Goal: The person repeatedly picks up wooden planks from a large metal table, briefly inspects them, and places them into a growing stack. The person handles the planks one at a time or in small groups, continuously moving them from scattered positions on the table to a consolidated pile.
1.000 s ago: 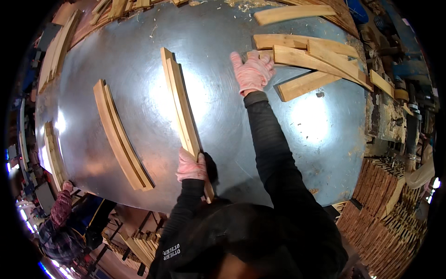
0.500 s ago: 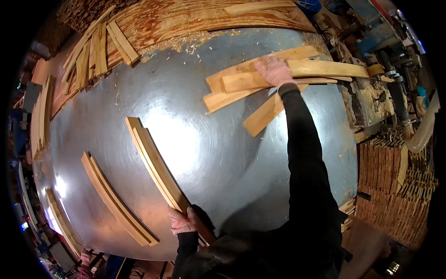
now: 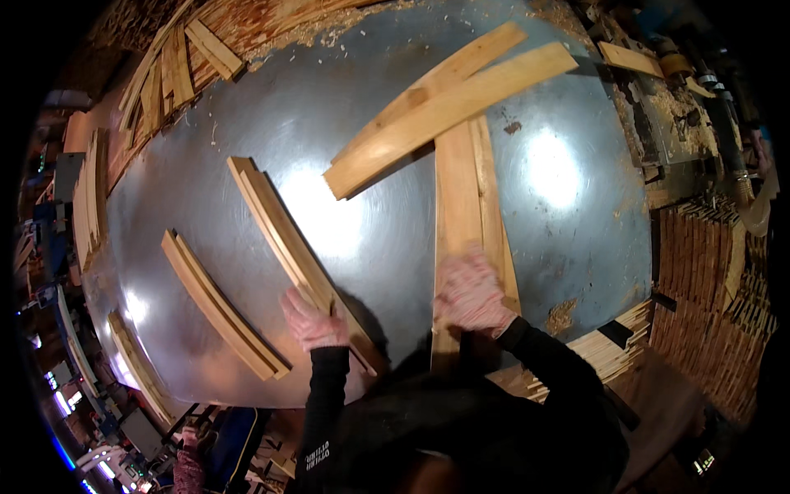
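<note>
My left hand (image 3: 314,319), in a pale pink glove, is closed round the near part of a stack of long wooden slats (image 3: 280,239) lying slantwise on the metal table. My right hand (image 3: 473,292), gloved alike and a little blurred, grips the near part of wooden boards (image 3: 457,198) that point away from me. Across the far ends of these boards lie two more boards (image 3: 448,103), overlapping and slanting up to the right. Left of my left hand is a pair of curved slats (image 3: 218,305), touched by neither hand.
The shiny metal table (image 3: 387,255) carries wood shavings along its far edge. Loose slats (image 3: 169,74) lie at the far left. A machine (image 3: 675,90) with a board on it stands at the right, above stacked wood (image 3: 699,288). Another person's gloved hand (image 3: 189,461) shows lower left.
My right hand has come back from the far right toward me, drawing boards with it. The boards there have swung apart. My left hand stays on its slats.
</note>
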A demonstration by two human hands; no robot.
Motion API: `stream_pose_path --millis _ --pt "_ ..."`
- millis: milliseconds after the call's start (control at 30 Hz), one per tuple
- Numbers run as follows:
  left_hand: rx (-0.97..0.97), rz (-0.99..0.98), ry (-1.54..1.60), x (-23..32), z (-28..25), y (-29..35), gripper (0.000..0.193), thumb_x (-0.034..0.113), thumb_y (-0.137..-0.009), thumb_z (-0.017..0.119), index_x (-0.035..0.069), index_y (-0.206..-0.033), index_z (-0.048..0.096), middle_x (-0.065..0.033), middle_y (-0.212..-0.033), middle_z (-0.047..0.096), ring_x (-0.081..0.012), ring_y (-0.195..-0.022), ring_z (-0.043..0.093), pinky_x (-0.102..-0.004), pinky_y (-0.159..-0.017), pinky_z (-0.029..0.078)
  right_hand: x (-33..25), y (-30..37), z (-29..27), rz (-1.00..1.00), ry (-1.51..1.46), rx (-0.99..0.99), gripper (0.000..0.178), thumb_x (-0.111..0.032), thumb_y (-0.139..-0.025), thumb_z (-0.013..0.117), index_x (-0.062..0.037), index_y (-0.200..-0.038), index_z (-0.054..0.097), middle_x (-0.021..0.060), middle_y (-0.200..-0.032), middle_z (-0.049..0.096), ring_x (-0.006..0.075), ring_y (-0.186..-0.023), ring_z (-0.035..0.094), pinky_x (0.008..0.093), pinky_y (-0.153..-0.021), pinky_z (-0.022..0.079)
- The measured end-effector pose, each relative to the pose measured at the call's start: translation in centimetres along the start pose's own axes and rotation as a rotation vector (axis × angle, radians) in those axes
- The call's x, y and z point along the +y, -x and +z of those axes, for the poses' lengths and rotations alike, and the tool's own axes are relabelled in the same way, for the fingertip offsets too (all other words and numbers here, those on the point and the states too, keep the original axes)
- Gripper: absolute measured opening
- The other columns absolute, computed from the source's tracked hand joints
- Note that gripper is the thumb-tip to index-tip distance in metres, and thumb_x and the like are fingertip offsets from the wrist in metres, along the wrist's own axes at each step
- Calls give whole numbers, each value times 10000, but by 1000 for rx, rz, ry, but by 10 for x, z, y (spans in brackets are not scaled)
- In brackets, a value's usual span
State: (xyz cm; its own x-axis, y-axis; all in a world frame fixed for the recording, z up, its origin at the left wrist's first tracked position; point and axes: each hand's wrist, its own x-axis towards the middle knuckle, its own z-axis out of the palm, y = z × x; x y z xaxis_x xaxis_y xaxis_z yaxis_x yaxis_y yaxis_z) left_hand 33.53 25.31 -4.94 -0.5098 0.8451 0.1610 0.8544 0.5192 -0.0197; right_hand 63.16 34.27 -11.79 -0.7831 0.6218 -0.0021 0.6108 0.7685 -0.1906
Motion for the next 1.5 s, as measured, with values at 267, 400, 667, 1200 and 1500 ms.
stream_pose_path --millis 267,400,667,1200,1500 --pt "-181 502 -73 109 0 -189 1125 464 -653 838 22 -1482 221 -307 -1411 409 -457 -1324 382 -500 -1098 332 -14 15 -90 967 -166 -99 1011 -424 -646 824 -131 -1462 303 203 -1475 344 374 -1344 375 514 -1099 317" --pt "-510 428 182 124 50 -230 1026 392 -710 808 98 -1485 202 -259 -1326 507 -433 -1248 486 -492 -1018 437 24 20 -118 926 -246 -142 961 -341 -655 814 -157 -1456 316 170 -1379 472 376 -1206 509 485 -1022 402" --pt "-670 307 202 113 12 -218 994 313 -744 729 104 -1527 152 -268 -1291 569 -382 -1135 603 -411 -977 478 88 85 -104 745 186 156 904 -310 -689 783 -100 -1460 358 142 -1149 611 340 -1007 633 443 -828 528" --pt "-1327 -340 2039 7 65 71 757 464 -841 704 -67 -1320 457 -266 -1232 569 -367 -1113 597 -432 -907 538 -25 -62 -118 161 -2846 58 762 -430 -834 725 -20 -1383 390 86 -1037 614 169 -808 634 297 -692 554" --pt "-660 -496 1804 -15 -43 39 367 248 -974 558 -32 -1207 600 -94 -1197 639 -171 -1025 622 -292 -834 514 -143 -106 -110 243 -699 -412 705 -453 -949 530 -50 -1489 324 239 -1195 628 323 -1131 612 382 -934 500"
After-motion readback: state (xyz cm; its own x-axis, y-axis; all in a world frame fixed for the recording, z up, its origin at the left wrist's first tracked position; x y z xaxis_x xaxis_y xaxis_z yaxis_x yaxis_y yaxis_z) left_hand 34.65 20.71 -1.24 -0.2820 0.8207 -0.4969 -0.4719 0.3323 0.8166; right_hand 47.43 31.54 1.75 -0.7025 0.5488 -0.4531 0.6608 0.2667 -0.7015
